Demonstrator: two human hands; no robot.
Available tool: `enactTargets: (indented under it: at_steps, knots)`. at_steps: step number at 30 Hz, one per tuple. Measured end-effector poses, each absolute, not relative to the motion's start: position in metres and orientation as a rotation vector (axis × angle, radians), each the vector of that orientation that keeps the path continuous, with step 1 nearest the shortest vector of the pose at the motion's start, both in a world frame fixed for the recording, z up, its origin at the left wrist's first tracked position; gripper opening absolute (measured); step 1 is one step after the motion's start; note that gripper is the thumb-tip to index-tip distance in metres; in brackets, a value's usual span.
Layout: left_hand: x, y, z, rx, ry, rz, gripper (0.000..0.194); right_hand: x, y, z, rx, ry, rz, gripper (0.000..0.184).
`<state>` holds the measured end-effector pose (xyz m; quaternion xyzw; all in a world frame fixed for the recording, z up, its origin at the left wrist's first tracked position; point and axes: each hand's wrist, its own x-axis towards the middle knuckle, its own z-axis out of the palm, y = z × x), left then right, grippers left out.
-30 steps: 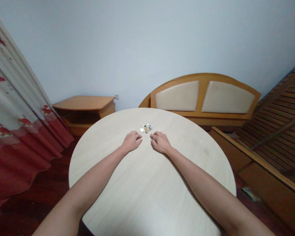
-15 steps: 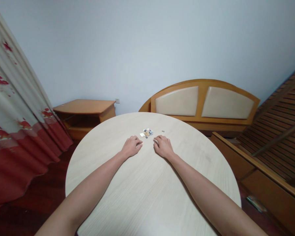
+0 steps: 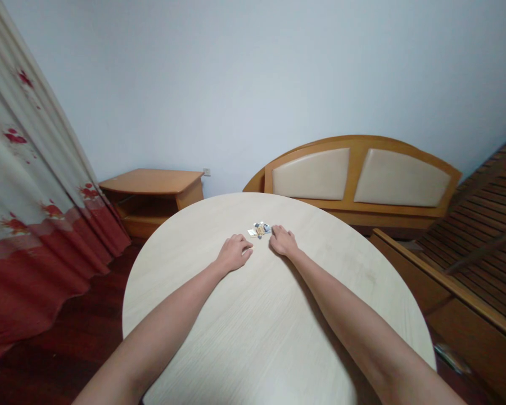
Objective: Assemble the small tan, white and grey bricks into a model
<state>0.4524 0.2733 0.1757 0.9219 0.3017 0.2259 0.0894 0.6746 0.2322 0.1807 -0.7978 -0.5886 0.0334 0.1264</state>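
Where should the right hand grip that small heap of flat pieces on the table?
Probably pinch its right edge, coming from the right: the right hand lies beside the heap there. The pieces lie low and flat on the round tabletop, so the fingers should lift an edge rather than clamp the top.

Small items [image 3: 259, 230] too tiny to identify
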Motion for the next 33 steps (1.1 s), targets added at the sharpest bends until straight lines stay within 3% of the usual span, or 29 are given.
enactTargets:
  at_steps: [13,20,28,33]
  knots:
    - [0.467,0.279,0.186,2.705,1.072,0.516,0.030,0.645,0.178,0.182,-2.111,-1.682,-0.089,0.044]
    - [0.459,0.277,0.176,2.652,1.009,0.664,0.023,0.666,0.187,0.177,-1.994,-1.675,0.001,0.054]
    - [0.455,0.268,0.180,2.704,0.989,0.649,0.023,0.679,0.167,0.188,-2.107,-1.549,0.016,0.042]
    - [0.455,0.268,0.181,2.734,0.975,0.640,0.025,0.675,0.169,0.186,-2.028,-1.704,0.057,0.045]
